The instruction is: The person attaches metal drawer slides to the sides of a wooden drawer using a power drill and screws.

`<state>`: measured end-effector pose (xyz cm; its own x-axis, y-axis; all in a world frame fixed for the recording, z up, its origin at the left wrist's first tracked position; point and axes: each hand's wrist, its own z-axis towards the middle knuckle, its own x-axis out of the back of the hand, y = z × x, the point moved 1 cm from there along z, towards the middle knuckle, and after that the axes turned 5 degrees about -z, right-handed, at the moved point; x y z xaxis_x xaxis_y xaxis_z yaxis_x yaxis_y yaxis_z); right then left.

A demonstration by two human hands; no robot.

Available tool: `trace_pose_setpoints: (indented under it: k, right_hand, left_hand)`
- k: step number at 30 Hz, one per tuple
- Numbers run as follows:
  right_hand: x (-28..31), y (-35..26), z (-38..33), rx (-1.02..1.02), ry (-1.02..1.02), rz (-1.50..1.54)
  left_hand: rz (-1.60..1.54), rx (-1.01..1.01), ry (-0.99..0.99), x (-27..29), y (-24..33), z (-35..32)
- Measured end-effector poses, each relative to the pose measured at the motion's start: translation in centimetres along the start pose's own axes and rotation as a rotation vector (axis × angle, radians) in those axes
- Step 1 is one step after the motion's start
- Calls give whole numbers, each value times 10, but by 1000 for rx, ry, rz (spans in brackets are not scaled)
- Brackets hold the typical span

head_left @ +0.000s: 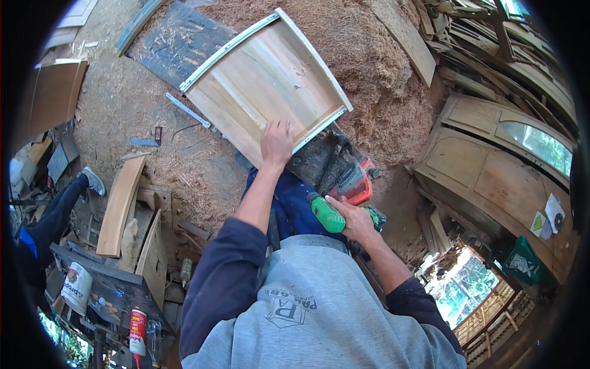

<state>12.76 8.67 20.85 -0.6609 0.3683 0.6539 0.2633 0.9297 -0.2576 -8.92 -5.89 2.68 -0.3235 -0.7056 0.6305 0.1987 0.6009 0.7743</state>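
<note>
My left hand (276,142) is closed over the near edge of a shallow wooden drawer (246,98), the fingertips bent at its inner side. White metal slide rails (230,46) run along two of the drawer's sides. My right hand (356,220) grips a green cordless drill (327,213), held low in front of my body, apart from the drawer. Just beyond the drill sits a red case with a clear lid (353,182), its contents unclear. A loose metal drawer slide (187,111) lies to the left of the drawer.
Wood shavings (375,92) heap up behind the drawer. At left stands a bench (110,301) with a white tub (77,286) and a red-and-white tube (137,332). Wooden doors (485,166) lean at right. Another person's leg (67,197) shows far left.
</note>
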Motion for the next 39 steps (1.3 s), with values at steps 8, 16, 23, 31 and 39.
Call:
trace_pose_setpoints:
  k: [8, 16, 23, 31, 39]
  right_hand:
    - [-26, 29, -23, -117, 102, 238]
    - [-28, 56, -28, -214, -6, 335]
    - [-10, 72, -12, -129, 219, 542]
    - [4, 66, 16, 8, 431, 899]
    - [21, 65, 23, 74, 442, 943]
  left_hand:
    - [377, -267, -202, -48, -7, 125]
    - [465, -428, -299, -47, -16, 131]
    - [-611, 580, -397, -24, 8, 33]
    - [-1401, 1145, -387, -27, 16, -60]
    - [-1605, 1318, -318, -46, 45, -57]
